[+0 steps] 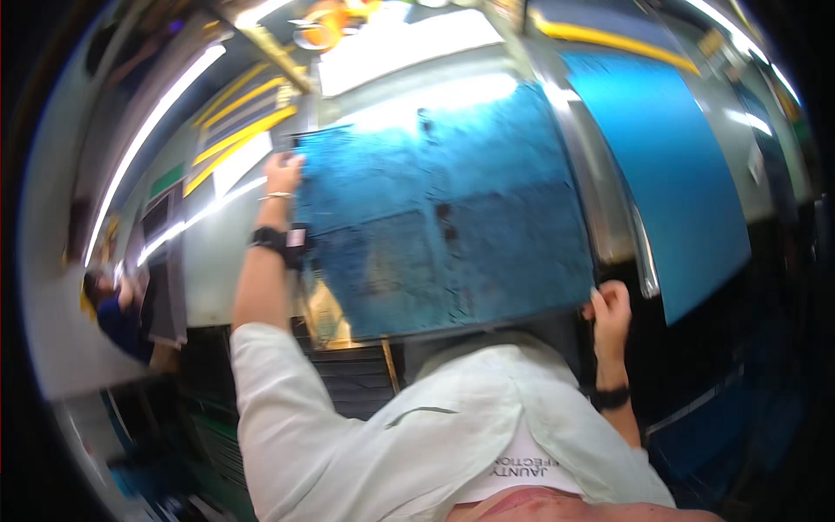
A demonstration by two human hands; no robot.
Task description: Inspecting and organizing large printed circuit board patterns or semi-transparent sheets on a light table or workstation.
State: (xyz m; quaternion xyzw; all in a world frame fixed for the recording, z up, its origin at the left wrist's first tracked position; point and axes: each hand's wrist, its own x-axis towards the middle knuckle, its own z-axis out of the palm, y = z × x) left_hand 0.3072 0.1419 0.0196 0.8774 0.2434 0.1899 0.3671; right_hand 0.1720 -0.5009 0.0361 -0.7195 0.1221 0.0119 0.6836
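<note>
hands grasp the blue sheet point(444, 217), my left hand point(283, 174) at its ten o'clock corner, right hand point(611, 306) at five.

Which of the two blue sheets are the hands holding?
The mottled, rough-looking blue sheet in the middle: left hand grips its upper corner, right hand its lower corner. The smooth blue sheet on the right is untouched.
</note>
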